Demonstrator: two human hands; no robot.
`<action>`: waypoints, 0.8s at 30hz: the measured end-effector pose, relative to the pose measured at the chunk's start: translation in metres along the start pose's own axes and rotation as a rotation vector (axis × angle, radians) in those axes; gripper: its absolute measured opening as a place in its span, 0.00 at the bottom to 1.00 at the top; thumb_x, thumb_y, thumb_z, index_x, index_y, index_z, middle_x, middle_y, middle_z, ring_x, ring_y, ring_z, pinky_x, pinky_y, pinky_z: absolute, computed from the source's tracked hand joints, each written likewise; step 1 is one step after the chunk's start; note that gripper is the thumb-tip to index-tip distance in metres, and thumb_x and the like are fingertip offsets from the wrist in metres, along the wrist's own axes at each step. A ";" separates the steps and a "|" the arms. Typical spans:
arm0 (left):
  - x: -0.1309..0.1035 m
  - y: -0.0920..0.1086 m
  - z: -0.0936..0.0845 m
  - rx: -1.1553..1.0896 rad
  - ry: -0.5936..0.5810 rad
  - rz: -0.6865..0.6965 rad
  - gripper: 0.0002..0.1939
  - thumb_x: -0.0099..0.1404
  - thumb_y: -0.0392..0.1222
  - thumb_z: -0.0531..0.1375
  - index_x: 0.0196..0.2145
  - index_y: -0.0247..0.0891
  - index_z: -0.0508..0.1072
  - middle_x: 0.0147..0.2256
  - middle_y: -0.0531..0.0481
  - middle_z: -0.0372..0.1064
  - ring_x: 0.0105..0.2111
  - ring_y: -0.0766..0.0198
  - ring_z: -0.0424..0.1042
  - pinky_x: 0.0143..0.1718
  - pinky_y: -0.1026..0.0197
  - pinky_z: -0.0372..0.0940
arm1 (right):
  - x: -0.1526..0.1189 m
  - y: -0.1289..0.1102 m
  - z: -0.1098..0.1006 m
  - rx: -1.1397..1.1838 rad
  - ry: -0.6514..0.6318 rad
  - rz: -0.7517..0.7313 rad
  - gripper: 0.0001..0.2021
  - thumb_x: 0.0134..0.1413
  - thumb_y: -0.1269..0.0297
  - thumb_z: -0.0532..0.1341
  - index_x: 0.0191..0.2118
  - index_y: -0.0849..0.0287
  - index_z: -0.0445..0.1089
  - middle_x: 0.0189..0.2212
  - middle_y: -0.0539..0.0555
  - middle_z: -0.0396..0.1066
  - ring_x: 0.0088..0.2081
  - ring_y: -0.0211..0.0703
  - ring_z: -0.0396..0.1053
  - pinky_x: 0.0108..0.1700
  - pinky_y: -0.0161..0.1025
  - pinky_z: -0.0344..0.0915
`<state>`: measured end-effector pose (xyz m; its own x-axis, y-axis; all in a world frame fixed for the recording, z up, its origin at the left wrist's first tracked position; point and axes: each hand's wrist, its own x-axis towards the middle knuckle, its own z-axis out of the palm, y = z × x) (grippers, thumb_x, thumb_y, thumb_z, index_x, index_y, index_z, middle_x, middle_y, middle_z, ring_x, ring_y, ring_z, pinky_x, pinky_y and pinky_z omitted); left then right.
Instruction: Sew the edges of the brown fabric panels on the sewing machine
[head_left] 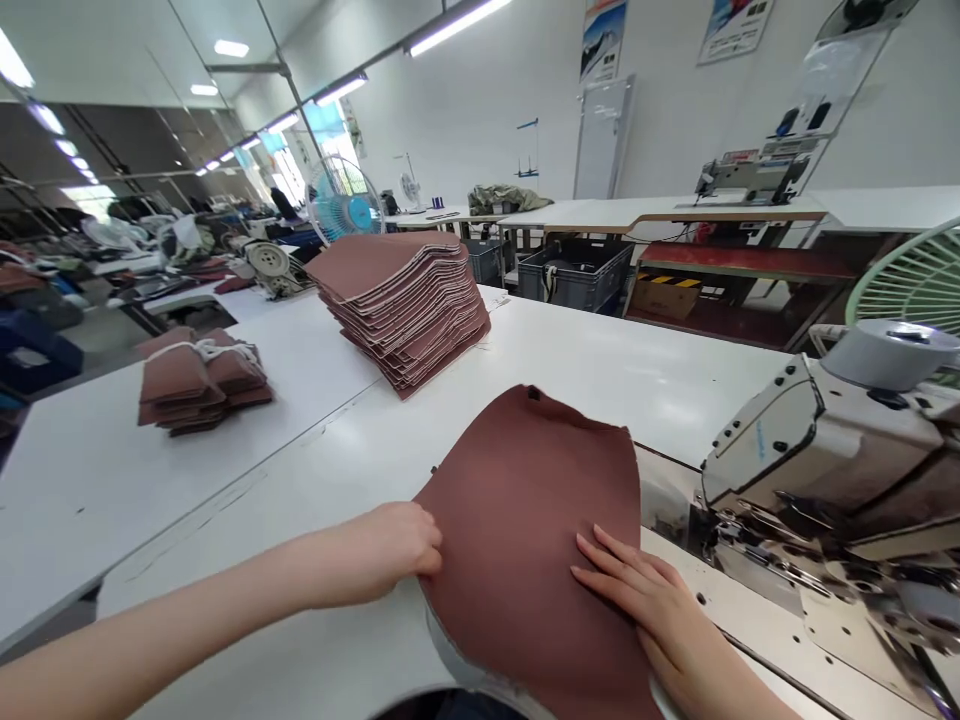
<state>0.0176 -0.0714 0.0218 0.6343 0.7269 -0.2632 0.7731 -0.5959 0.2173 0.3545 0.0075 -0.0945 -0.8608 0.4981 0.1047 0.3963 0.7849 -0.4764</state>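
2 bare hands work at a white table [600, 350] in a sewing room. A piece of brown cloth [525, 510] lies in front of the person, between the hands, its near end reaching the table's near edge and its far edge slightly raised and curled. At that far edge is 1 small dark spot, too small to make out.

The left hand [397, 548] is curled at the cloth's left edge, fingertips bent in and pinching it. The right hand [654, 595] rests on the cloth's right side, palm down, fingers extended and slightly spread, pressing lightly rather than gripping.

Just right of the cloth stands a pale sewing machine [810, 440], with a green fan [911, 280] behind it. Beyond the cloth, to the left, is a tall, uneven stack [420, 310] of brown pieces. Farther left lies a smaller bundle [180, 378], tied with a white strip [206, 348].

In the background are a blue fan [358, 212], a grey crate [574, 280] under another table, a second machine [754, 182] and 2 posters [604, 45] on the wall.
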 end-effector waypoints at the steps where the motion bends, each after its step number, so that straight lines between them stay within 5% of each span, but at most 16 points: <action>1: -0.003 -0.002 -0.003 -0.133 -0.014 0.027 0.24 0.50 0.18 0.51 0.33 0.43 0.77 0.33 0.54 0.77 0.35 0.63 0.74 0.39 0.64 0.67 | 0.000 0.004 0.002 -0.005 -0.001 -0.026 0.27 0.58 0.71 0.45 0.61 0.47 0.63 0.63 0.53 0.55 0.65 0.57 0.50 0.55 0.61 0.61; 4: -0.018 -0.005 -0.022 -0.438 -0.055 0.063 0.20 0.61 0.27 0.55 0.39 0.50 0.79 0.39 0.55 0.78 0.44 0.63 0.74 0.50 0.64 0.65 | 0.002 0.014 0.006 -0.005 -0.044 -0.054 0.26 0.59 0.69 0.48 0.61 0.43 0.63 0.63 0.50 0.55 0.64 0.57 0.51 0.56 0.60 0.61; 7: -0.037 -0.020 -0.049 -0.527 -0.075 -0.003 0.08 0.63 0.47 0.61 0.39 0.51 0.80 0.46 0.52 0.76 0.52 0.56 0.70 0.55 0.58 0.63 | 0.003 0.020 0.010 0.013 -0.072 -0.029 0.22 0.60 0.65 0.52 0.59 0.40 0.64 0.61 0.50 0.58 0.62 0.56 0.56 0.56 0.57 0.62; 9: -0.047 -0.045 -0.069 -0.453 0.062 -0.162 0.16 0.62 0.59 0.59 0.41 0.50 0.79 0.54 0.50 0.69 0.54 0.53 0.68 0.54 0.55 0.64 | 0.002 0.021 0.009 0.018 -0.070 -0.033 0.22 0.60 0.64 0.53 0.59 0.40 0.65 0.61 0.50 0.58 0.63 0.57 0.55 0.56 0.57 0.62; 11: -0.051 -0.082 -0.090 -0.198 0.415 -0.443 0.24 0.64 0.63 0.53 0.47 0.48 0.75 0.60 0.49 0.61 0.58 0.51 0.62 0.57 0.49 0.60 | 0.000 0.019 0.007 0.018 -0.083 -0.053 0.24 0.60 0.65 0.52 0.61 0.40 0.61 0.63 0.50 0.55 0.64 0.59 0.51 0.56 0.58 0.62; 13: -0.048 -0.123 -0.111 0.146 0.764 -0.664 0.29 0.63 0.63 0.54 0.55 0.45 0.68 0.65 0.48 0.51 0.65 0.47 0.48 0.63 0.42 0.47 | -0.001 0.015 0.002 0.019 -0.095 -0.066 0.26 0.60 0.66 0.50 0.62 0.39 0.59 0.64 0.50 0.53 0.65 0.59 0.48 0.55 0.59 0.61; 15: -0.041 -0.159 -0.128 0.243 0.876 -0.785 0.32 0.62 0.57 0.58 0.60 0.40 0.62 0.67 0.45 0.45 0.66 0.45 0.40 0.65 0.41 0.40 | -0.001 0.010 -0.004 0.021 -0.103 -0.054 0.26 0.60 0.67 0.49 0.62 0.39 0.59 0.64 0.50 0.53 0.65 0.59 0.47 0.55 0.59 0.61; 17: -0.031 -0.183 -0.139 0.078 0.938 -0.820 0.29 0.62 0.50 0.60 0.58 0.35 0.64 0.63 0.43 0.55 0.63 0.44 0.50 0.64 0.43 0.45 | 0.000 0.004 -0.010 0.020 -0.121 -0.029 0.25 0.61 0.68 0.47 0.62 0.40 0.60 0.64 0.50 0.52 0.66 0.58 0.45 0.56 0.59 0.59; 20: -0.022 -0.193 -0.143 -0.197 1.097 -0.779 0.18 0.67 0.43 0.56 0.49 0.28 0.71 0.50 0.47 0.69 0.52 0.52 0.65 0.57 0.49 0.57 | 0.002 -0.004 -0.018 0.017 -0.154 -0.012 0.26 0.61 0.70 0.46 0.61 0.42 0.62 0.65 0.51 0.51 0.67 0.58 0.44 0.57 0.62 0.57; 24: -0.028 -0.168 -0.146 -0.229 1.296 -0.733 0.14 0.70 0.41 0.54 0.43 0.24 0.71 0.43 0.44 0.71 0.42 0.60 0.69 0.49 0.49 0.65 | 0.002 -0.011 -0.024 0.019 -0.174 0.001 0.29 0.57 0.74 0.47 0.63 0.47 0.59 0.65 0.52 0.50 0.67 0.56 0.42 0.59 0.62 0.54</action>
<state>-0.1303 0.0585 0.1293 -0.4163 0.6940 0.5875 0.8150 -0.0018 0.5795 0.3561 0.0084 -0.0678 -0.9032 0.4266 -0.0476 0.3926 0.7763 -0.4933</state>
